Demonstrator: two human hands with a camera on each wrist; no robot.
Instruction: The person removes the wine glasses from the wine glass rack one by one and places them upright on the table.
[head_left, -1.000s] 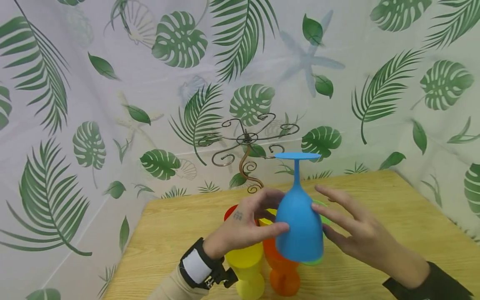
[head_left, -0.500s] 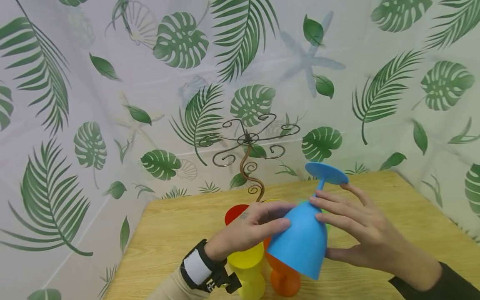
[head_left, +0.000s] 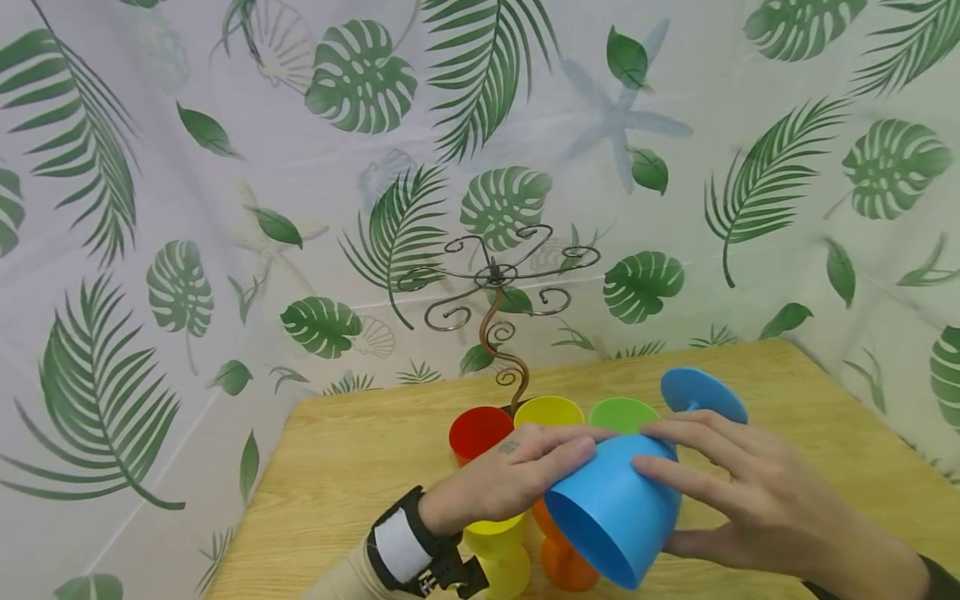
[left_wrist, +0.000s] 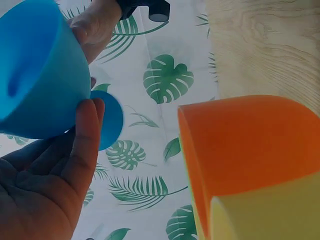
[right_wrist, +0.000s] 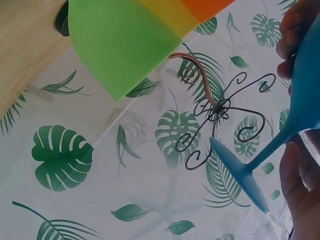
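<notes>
A blue plastic goblet (head_left: 615,508) is tilted above the table, its open mouth facing down toward the front left and its round foot up at the back right. My left hand (head_left: 502,475) grips the left side of the bowl, thumb on the near face and the other fingers largely hidden. From the right, my right hand (head_left: 750,483) holds the bowl near the stem, which its fingers cover in the head view. In the right wrist view the blue stem and foot (right_wrist: 240,172) show fully. Green (head_left: 624,412), yellow (head_left: 551,410) and red (head_left: 476,429) goblets stand behind the hands.
In front are a second yellow goblet (head_left: 506,571) and an orange goblet (head_left: 570,562), both partly covered by the hands and blue bowl. A curly metal stand (head_left: 495,277) rises at the back of the wooden table (head_left: 352,467). Leaf-patterned cloth (head_left: 315,200) hangs behind.
The blue goblet has gone from upside down to strongly tilted, its foot swinging right and down and its mouth turning toward the front. Both hands have moved slightly lower and right with it.
</notes>
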